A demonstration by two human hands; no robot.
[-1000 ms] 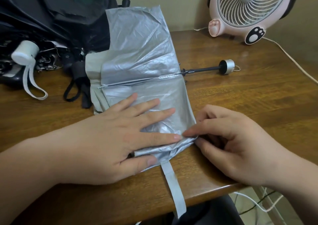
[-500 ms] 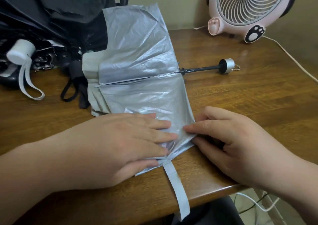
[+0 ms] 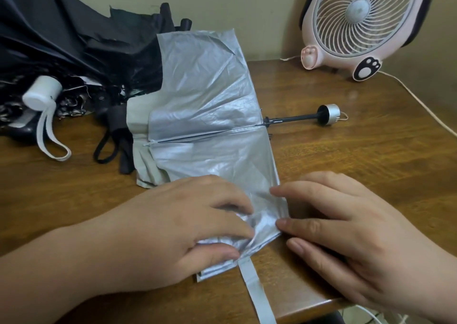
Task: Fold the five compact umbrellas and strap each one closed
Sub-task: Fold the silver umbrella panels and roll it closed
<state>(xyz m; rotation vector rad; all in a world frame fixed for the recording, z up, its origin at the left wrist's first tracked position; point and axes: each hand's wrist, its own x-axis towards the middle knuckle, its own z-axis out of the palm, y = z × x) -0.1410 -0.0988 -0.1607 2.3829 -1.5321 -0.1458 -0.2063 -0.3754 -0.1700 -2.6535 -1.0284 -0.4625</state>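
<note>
- Your silver umbrella [image 3: 205,115] lies flat in the middle of the wooden table [image 3: 371,162], its crinkled, shiny canopy spread from the back edge to the near edge.
- One thin rib crosses the canopy. The black shaft [image 3: 291,119] sticks out to the right and ends in a round silver handle [image 3: 329,114].
- Its grey strap [image 3: 257,291] hangs loose over the near edge.
- Your left hand [image 3: 178,227] bunches the near end of the canopy between bent, close-set fingers and thumb.
- Your right hand [image 3: 346,229] has its fingers slightly spread, and two fingertips touch the canopy's right edge.
- Black umbrellas [image 3: 61,41] and one with a white handle [image 3: 42,93] are heaped at the back left corner.
- A pink fan [image 3: 358,24] stands at the back right.
</note>
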